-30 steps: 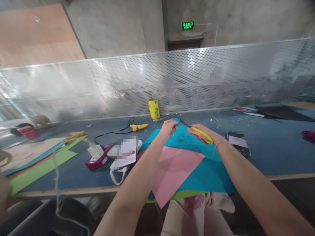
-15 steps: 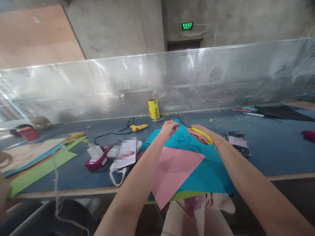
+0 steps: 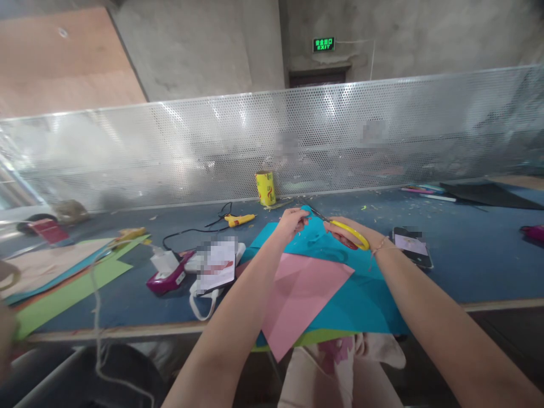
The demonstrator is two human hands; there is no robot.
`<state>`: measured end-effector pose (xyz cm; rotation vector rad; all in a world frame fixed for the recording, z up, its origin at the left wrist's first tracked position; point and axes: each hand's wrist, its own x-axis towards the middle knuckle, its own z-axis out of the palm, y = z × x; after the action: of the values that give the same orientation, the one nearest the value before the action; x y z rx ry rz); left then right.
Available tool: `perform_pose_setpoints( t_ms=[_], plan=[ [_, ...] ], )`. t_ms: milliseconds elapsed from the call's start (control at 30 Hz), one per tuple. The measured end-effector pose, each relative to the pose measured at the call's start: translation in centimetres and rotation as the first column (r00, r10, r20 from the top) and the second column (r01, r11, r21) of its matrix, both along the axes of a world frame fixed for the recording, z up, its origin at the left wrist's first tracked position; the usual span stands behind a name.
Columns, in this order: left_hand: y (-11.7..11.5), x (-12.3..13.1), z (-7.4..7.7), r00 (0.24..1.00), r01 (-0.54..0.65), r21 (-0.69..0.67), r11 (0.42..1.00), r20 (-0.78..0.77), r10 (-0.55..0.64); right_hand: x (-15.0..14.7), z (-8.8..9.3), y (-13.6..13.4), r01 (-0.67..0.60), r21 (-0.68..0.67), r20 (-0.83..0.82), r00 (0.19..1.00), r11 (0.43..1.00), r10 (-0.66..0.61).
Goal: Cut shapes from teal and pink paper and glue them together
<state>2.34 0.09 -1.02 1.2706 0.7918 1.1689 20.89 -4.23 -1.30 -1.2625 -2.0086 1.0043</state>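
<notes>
Cutting looks under way — the left hand (image 3: 293, 222) pinches a small blue piece (image 3: 306, 209), the right hand (image 3: 353, 222) grips yellow scissors (image 3: 352, 230) close by, above a blue sheet (image 3: 365, 306) reaching the bench's (image 3: 476, 272) front edge — how much remains, I can't tell.

The yellow-handled scissors (image 3: 348, 229) point forward and left; their dark blades are close to a small blue piece (image 3: 306, 209).
</notes>
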Motion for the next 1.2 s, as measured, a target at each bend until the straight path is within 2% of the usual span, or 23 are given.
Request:
perform_pose_setpoints(
  t_ms=[233, 467, 767, 933, 1067, 1133, 1200],
  plan=[
    [0.2, 0.1, -0.2, 0.999, 0.021, -0.016, 1.0, -0.029, -0.022, -0.1, 0.5, -0.5, -0.001, -0.025, 0.026, 1.0, 1.0, 0.001],
    [0.3, 0.2, -0.4, 0.998, 0.028, -0.017, 0.999, -0.05, -0.028, 0.1, 0.5, -0.3, -0.012, 0.015, 0.054, 0.998, 1.0, 0.011],
    [0.6, 0.0, -0.6, 0.993, 0.067, -0.04, 0.997, -0.092, -0.071, -0.1, 1.0, -0.5, 0.087, 0.069, 0.017, 0.996, 0.994, -0.088],
    [0.6, 0.1, -0.6, 0.995, -0.039, -0.041, 0.998, -0.096, 0.035, -0.3, 0.7, 0.4, 0.225, 0.136, 0.013, 0.973, 0.965, -0.229],
    [0.6, 0.2, -0.7, 0.989, -0.128, 0.007, 0.992, -0.072, 0.128, -1.1, -0.1, 1.0, 0.277, 0.066, -0.026, 0.961, 0.959, -0.276],
    [0.5, 0.3, -0.8, 0.987, -0.14, 0.029, 0.99, -0.078, 0.142, -1.7, -0.4, 1.1, 0.306, 0.055, -0.051, 0.951, 0.95, -0.304],
    [0.4, 0.5, -1.0, 0.988, -0.127, 0.039, 0.991, -0.085, 0.13, -2.2, -0.3, 1.1, 0.346, 0.106, -0.102, 0.936, 0.932, -0.336]
  ],
)
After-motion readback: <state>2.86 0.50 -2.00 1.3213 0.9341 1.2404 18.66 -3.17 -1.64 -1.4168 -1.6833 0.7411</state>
